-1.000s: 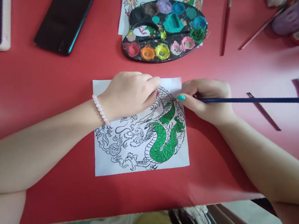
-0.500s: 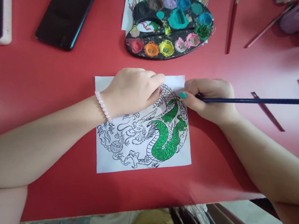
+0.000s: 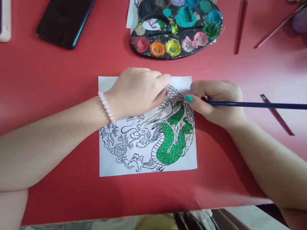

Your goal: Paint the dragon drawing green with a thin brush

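My right hand pinches a paintbrush with a long dark blue handle. Its tip touches the upper right part of a dragon drawing, a white sheet of black line art lying on the red table. Part of the dragon's body and one clawed leg are painted green; its head is uncoloured. My left hand, with a pink bead bracelet at the wrist, rests on the sheet's upper part. Its fingers are curled closed, with nothing visible in them, and they cover some of the drawing.
Beyond the sheet lies a black paint palette with several colours, on top of another painted sheet. A dark phone and a white-edged device are at upper left. Brushes and a purple container stand to the right.
The whole view has shifted slightly. Both hands stay in nearly the same places on the sheet, and the brush tip remains at the green area, with no clear change in the paint.
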The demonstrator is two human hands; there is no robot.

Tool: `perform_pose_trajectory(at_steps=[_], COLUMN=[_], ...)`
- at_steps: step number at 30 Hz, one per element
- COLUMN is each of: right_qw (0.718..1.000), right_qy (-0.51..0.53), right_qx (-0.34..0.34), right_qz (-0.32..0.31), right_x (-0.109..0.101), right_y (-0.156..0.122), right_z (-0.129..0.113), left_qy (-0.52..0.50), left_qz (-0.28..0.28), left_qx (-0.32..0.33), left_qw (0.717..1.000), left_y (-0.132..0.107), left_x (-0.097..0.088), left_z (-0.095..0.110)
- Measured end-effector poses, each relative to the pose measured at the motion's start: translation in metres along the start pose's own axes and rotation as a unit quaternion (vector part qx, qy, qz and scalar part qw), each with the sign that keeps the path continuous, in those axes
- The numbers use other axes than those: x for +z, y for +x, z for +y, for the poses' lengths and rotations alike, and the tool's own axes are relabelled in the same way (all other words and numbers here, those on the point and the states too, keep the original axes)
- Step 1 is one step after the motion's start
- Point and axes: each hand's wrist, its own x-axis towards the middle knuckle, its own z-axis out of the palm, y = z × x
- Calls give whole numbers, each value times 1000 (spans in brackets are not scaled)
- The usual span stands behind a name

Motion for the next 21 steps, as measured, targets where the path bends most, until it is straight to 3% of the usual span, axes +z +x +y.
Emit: perform_pose_trajectory(at_steps=[21], right_qw=[1000], right_qy=[-11], right_qx=[-2], right_qz=[18], right_x=[-1], right_y=[-1], right_z=[0], left_qy=[-13], left_qz=[-3], left_qx=[1], left_qw=[1000], left_y=[-1], left_x=[-2], left_z=[0])
